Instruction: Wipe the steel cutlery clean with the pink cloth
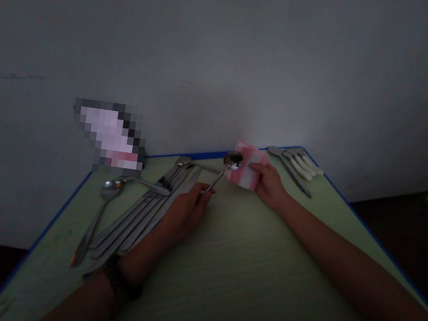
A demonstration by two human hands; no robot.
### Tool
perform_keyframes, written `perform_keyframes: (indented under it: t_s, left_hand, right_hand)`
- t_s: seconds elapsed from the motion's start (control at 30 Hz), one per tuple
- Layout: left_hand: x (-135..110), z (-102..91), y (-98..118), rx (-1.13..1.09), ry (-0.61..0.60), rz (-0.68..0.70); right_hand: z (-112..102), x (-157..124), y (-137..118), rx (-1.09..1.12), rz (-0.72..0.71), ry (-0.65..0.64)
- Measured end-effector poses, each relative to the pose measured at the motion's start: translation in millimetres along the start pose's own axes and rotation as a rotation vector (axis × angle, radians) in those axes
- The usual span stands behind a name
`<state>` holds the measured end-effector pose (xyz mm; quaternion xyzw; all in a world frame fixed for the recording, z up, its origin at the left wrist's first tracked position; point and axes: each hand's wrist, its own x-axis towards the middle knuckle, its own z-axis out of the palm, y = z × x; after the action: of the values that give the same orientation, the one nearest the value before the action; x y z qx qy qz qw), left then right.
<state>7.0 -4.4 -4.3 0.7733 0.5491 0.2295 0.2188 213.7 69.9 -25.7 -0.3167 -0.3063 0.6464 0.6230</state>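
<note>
My left hand (pixel 189 210) is closed around the handle of a shiny metal spoon (pixel 233 160), whose bowl points up and away from me. Behind and beside that bowl, my right hand (pixel 270 184) pinches a pink and white cloth (pixel 249 179). Whether the cloth touches the spoon I cannot tell. Under and left of my left forearm lie several long flat metal utensils (pixel 129 223) side by side. Another spoon (pixel 112 188) rests farther left, with one more piece of cutlery (pixel 150 186) lying across near it. A spoon (pixel 184 161) lies at the far end of the row.
The light green table (pixel 228 285) has a blue edge and stands against a grey wall (pixel 229 51). At its back right are a metal knife (pixel 292 171) and several white-handled utensils (pixel 304 165). A blurred-out object (pixel 108 135) leans at the back left. The scene is dim.
</note>
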Motion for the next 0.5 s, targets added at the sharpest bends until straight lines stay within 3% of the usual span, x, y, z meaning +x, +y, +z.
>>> perform_keyframes:
  t_s: [0.13,0.33,0.5]
  left_hand:
    - [0.6,0.2,-2.2,-0.075,0.077,-0.044]
    - [1.8,-0.1,-1.4,-0.011,0.047,0.004]
    - [0.6,-1.1,0.5,0.028,-0.055,0.050]
  right_hand:
    - [-5.8,1.2,-6.6,0.070,0.066,0.026]
    - [-5.5,-5.5,-9.3,0.015,0.128,-0.130]
    - [-3.0,-4.8,0.0,-0.138,-0.001,-0.062]
